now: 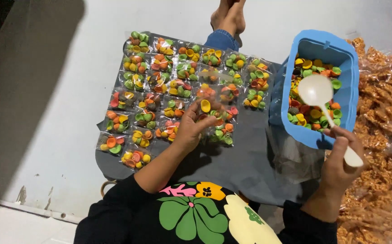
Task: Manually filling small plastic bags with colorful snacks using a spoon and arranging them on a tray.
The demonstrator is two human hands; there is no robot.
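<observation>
Left hand (190, 129): fingers (201, 118) curled and pinched on a small clear plastic packet of coloured shell-shaped crackers (214, 118), held just above the dark grey board (245, 167), near its middle.

Right hand (340, 160): fingers (340, 135) closed around the handle of a white plastic spoon (319, 96), gripped at its lower end. The spoon's bowl, facing up and empty, hovers over the blue rectangular plastic tub (349, 86).

Blue tub: at the right edge of the board, partly filled with loose orange, green, yellow and red shell crackers (311, 115).

Dark grey board: lies on the floor across the person's lap, carrying rows of filled clear packets (160, 77) set side by side, covering its left and far parts; the near right part is bare.

Crumpled clear plastic bags (291, 156): just beside the tub, at the board's right edge.

Large clear bags of orange-brown fried snacks (381, 135): on the floor, right of the tub.

Floor (69, 90): pale grey.

Bare feet (230, 16): beyond the board's far edge.
</observation>
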